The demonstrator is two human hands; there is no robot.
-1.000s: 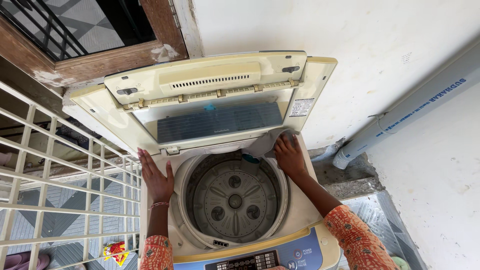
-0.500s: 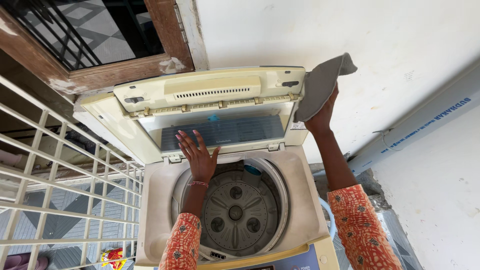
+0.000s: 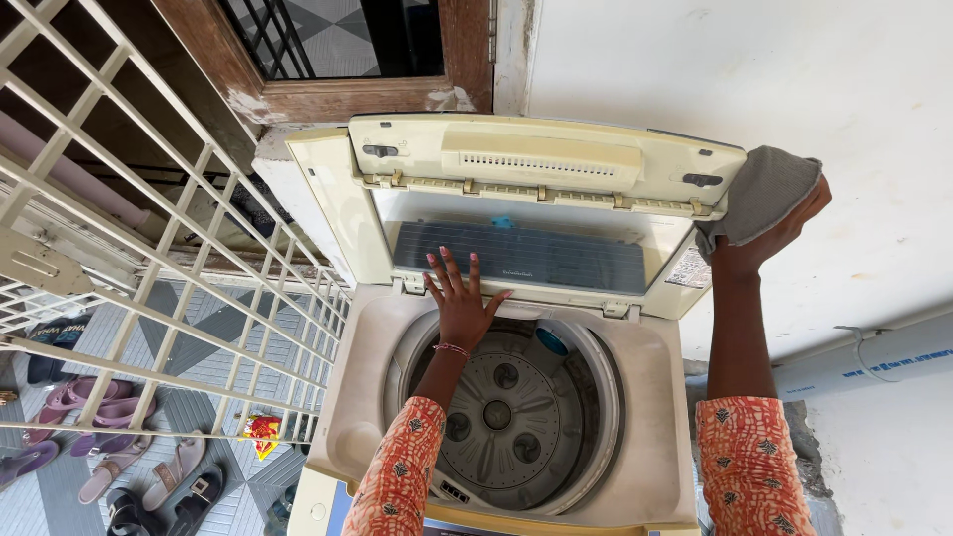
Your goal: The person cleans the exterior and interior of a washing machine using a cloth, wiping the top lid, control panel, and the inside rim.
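A cream top-loading washing machine (image 3: 367,397) stands open, its folded lid (image 3: 541,159) raised against the wall. My left hand (image 3: 460,303) rests flat, fingers spread, on the lower edge of the lid's tinted glass panel (image 3: 526,258), above the empty drum (image 3: 506,412). My right hand (image 3: 769,233) is raised at the lid's upper right corner and presses a grey cloth (image 3: 759,194) against it. Both forearms wear orange patterned sleeves.
A cream metal grille (image 3: 149,298) runs along the left, with several sandals (image 3: 109,476) on the tiled floor beyond it. A wooden window frame (image 3: 328,94) is behind the machine. A grey pipe (image 3: 874,362) slants down the white wall at right.
My right hand lifted the grey cloth from the tub rim up to the lid's right corner. My left hand moved from the machine's left rim onto the lid's glass. The view shifted left.
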